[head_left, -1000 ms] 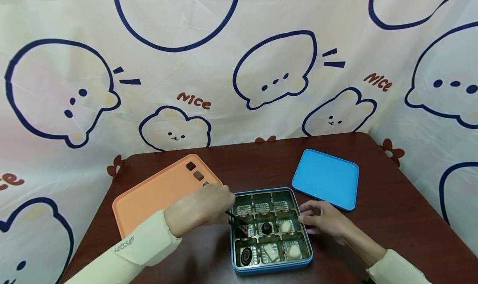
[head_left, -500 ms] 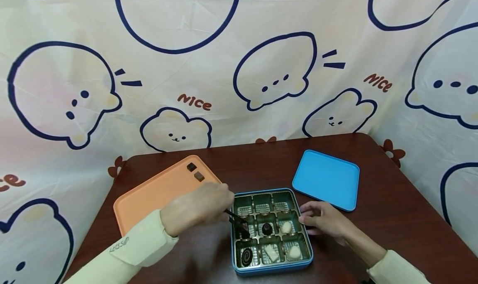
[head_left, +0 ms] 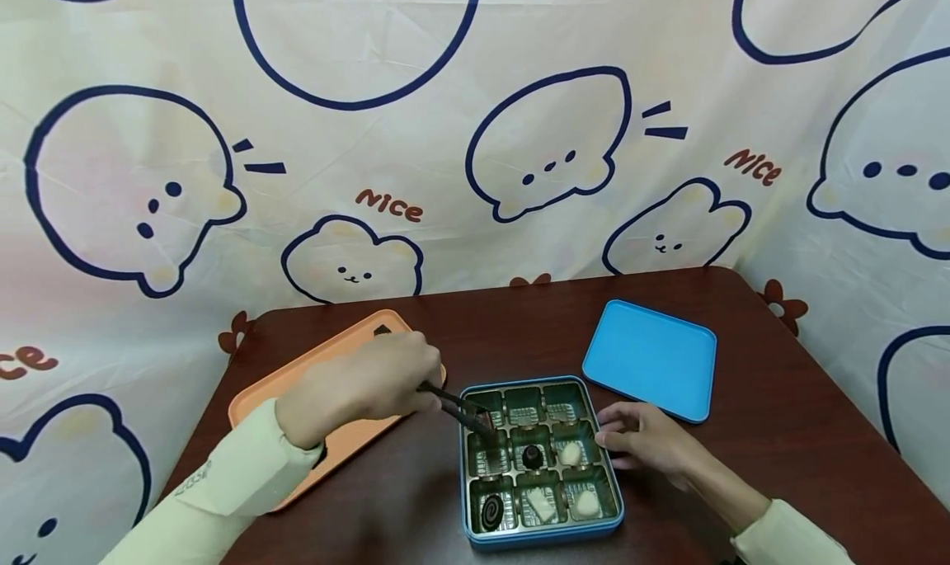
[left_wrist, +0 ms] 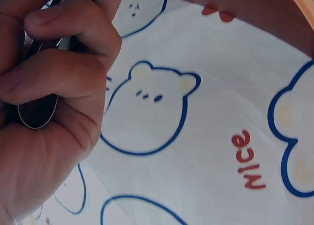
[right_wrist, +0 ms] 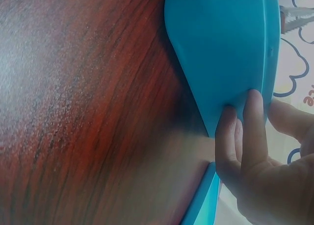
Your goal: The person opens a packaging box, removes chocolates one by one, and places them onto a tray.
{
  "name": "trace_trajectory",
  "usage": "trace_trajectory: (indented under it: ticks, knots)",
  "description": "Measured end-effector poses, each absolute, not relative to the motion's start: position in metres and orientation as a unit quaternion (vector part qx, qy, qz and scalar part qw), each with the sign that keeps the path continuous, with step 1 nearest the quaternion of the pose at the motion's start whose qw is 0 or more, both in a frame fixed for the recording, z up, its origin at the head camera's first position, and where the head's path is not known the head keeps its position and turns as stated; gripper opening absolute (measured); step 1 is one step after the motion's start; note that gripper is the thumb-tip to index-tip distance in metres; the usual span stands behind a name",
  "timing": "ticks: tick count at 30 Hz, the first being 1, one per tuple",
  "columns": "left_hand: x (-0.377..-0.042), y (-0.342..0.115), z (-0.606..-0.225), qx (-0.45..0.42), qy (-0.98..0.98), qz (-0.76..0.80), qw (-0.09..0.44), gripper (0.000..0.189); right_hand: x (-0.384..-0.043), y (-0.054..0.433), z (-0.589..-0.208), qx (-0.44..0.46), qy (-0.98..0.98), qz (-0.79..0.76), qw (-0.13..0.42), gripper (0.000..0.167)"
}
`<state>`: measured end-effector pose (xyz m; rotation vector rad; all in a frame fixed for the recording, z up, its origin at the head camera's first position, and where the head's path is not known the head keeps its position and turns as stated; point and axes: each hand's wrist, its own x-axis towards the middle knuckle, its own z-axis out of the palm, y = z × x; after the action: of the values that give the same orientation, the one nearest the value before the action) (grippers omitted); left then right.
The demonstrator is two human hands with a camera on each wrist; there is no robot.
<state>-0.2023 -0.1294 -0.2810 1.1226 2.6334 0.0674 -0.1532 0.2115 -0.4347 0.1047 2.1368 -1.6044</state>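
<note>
My left hand [head_left: 371,379] grips dark tongs [head_left: 453,404] above the left side of a blue-sided box [head_left: 545,534] with several compartments. A dark reddish-brown piece [head_left: 484,419] shows at their tips. In the left wrist view, fingers curl round the tongs' handles, their rounded end [left_wrist: 38,110] against the palm. The box holds a dark round chocolate [head_left: 532,457], a dark spiral piece [head_left: 492,512], a white triangular piece [head_left: 541,505] and white rounded pieces [head_left: 587,503]. My right hand [head_left: 646,437] touches the box's right side, fingers nearly straight, thumb at the rim.
An orange tray [head_left: 278,393] lies at the left, partly hidden under my left arm. One dark brown cube [head_left: 382,330] shows at its far end. A blue lid-like tray [head_left: 651,357] rests on the brown table [head_left: 779,433], behind my right hand.
My left hand has drawn back left and up over the orange tray, lifting the tongs out of the middle-left compartment, which now looks bare. My right hand stays at the box.
</note>
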Motion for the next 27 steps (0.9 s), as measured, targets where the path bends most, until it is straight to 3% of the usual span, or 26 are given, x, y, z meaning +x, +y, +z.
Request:
trace_trajectory:
  ticks: [6, 16, 27]
  knots:
    - [-0.211, -0.146, -0.267, 0.371, 0.919, 0.042, 0.128, 0.017, -0.153, 0.211, -0.435, 0.041, 0.778, -0.583, 0.231, 0.048]
    - [-0.238, -0.18, -0.269, 0.329, 0.927, 0.08, 0.159, 0.011, -0.153, 0.209, -0.435, 0.055, 0.782, -0.579, 0.226, 0.046]
    - [-0.256, -0.211, -0.284, 0.284, 0.939, 0.077, 0.178, 0.022, -0.154, 0.21, -0.436, 0.056, 0.783, -0.577, 0.227, 0.047]
